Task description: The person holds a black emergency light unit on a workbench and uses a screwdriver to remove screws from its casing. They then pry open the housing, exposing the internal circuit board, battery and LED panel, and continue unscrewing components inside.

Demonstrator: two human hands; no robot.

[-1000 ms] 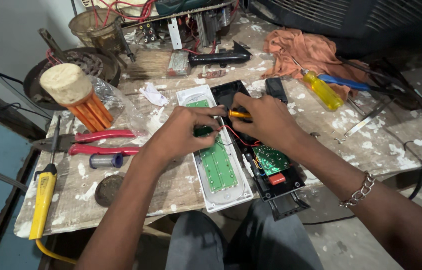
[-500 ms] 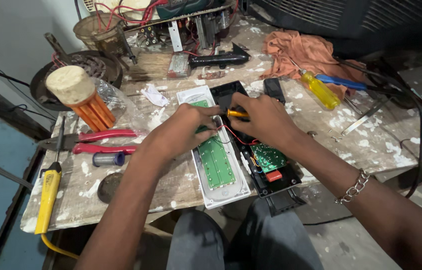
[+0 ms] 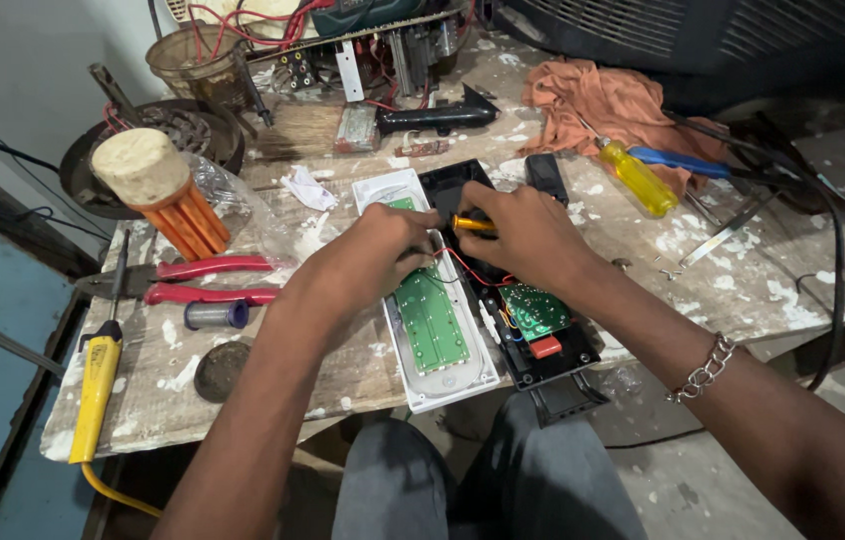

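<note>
Circuit board (image 3: 431,322), green, lies in its white housing (image 3: 448,378) at the table's (image 3: 343,370) near edge, your left hand (image 3: 375,262) pinching it while your right hand (image 3: 523,232) closes on a small orange tool (image 3: 470,224) (probably a screwdriver), so keep the tip steady.

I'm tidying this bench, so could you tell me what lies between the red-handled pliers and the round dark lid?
In the head view, a small solder spool lies between the red-handled pliers and the round dark lid.

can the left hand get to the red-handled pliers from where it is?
Probably yes. The pliers lie uncovered on the table, just outboard of the left hand, with nothing between. That hand is resting on the white housing.
</note>
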